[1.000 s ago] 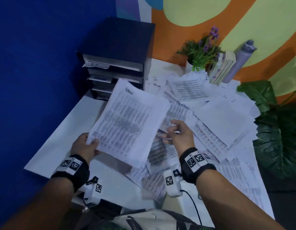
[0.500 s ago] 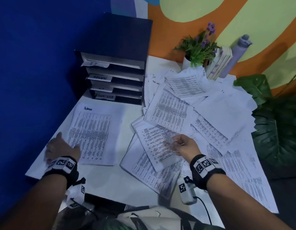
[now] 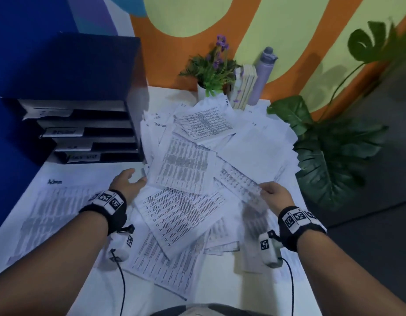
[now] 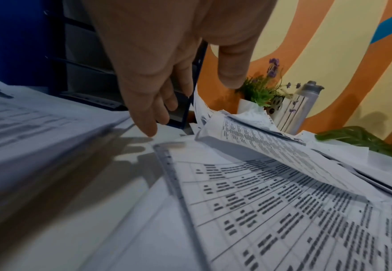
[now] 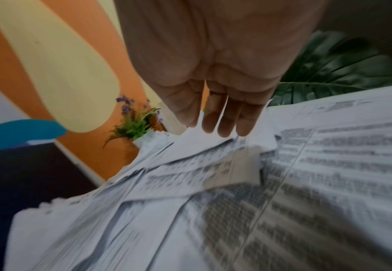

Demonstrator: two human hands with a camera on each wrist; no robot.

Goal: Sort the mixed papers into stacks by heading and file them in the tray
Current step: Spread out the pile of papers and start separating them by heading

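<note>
A loose pile of printed papers (image 3: 186,169) covers the middle and right of the white table (image 3: 88,169). One sheet headed "Admin" (image 3: 51,201) lies alone at the left. The black tiered file tray (image 3: 83,124) with labelled shelves stands at the back left. My left hand (image 3: 138,176) is open, its fingers (image 4: 151,128) pointing down at the pile's left edge, holding nothing. My right hand (image 3: 264,190) pinches the near edge of a table-printed sheet (image 3: 238,179) on the pile's right side; in the right wrist view its fingers (image 5: 227,124) lie on that paper (image 5: 213,170).
A small potted plant with purple flowers (image 3: 213,71), some books (image 3: 245,85) and a grey bottle (image 3: 263,74) stand at the table's back edge. A big-leaved plant (image 3: 329,156) crowds the right edge. Bare table shows at the front (image 3: 220,290).
My left hand has left the "Admin" sheet lying at the left and moved right to the pile's edge. My right hand has shifted right and taken hold of a sheet's edge.
</note>
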